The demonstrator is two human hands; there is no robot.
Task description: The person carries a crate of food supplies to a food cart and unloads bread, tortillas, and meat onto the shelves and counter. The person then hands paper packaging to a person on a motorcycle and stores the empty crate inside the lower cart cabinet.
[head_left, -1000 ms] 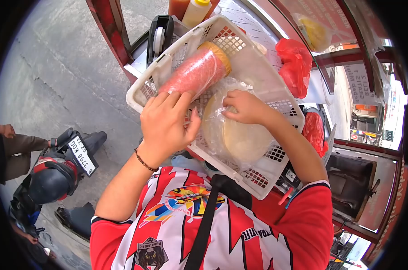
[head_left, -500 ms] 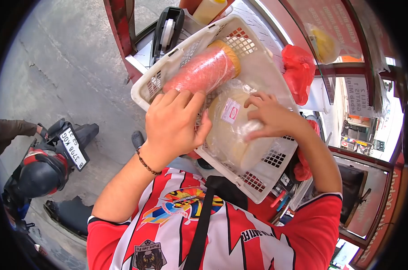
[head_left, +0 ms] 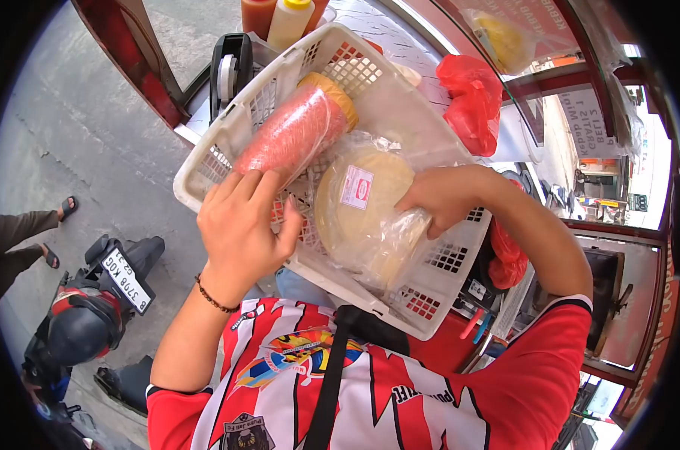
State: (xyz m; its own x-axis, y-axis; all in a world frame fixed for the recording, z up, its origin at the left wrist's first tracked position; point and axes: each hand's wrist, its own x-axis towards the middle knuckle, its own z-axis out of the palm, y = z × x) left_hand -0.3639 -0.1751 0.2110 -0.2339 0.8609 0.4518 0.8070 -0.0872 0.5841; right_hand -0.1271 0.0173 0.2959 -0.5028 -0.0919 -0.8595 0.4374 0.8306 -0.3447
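Note:
A white plastic basket [head_left: 430, 142] stands tilted before me. Inside it lies a pink roll [head_left: 291, 135] in clear wrap with a yellow-orange end. Beside the roll is a clear plastic bag of round flatbreads [head_left: 366, 176], bearing a red-and-white label. My right hand [head_left: 445, 199] is closed on the bag's right side; its fingertips are partly hidden. Over the basket's near left rim rests my left hand [head_left: 246, 217], its fingers bent at the lower end of the roll and its thumb spread apart.
Sauce bottles [head_left: 289, 21] and a black tape dispenser [head_left: 230, 75] stand behind the basket. Red plastic bags [head_left: 471, 105] lie to its right, near a glass-fronted display. A parked motorcycle [head_left: 85, 322] is on the left, with a person's legs [head_left: 25, 232] behind it.
My right hand has gone from spread fingers over the flatbread bag to closing on its right side. The basket and left hand appear shifted left in view. The person's feet now show.

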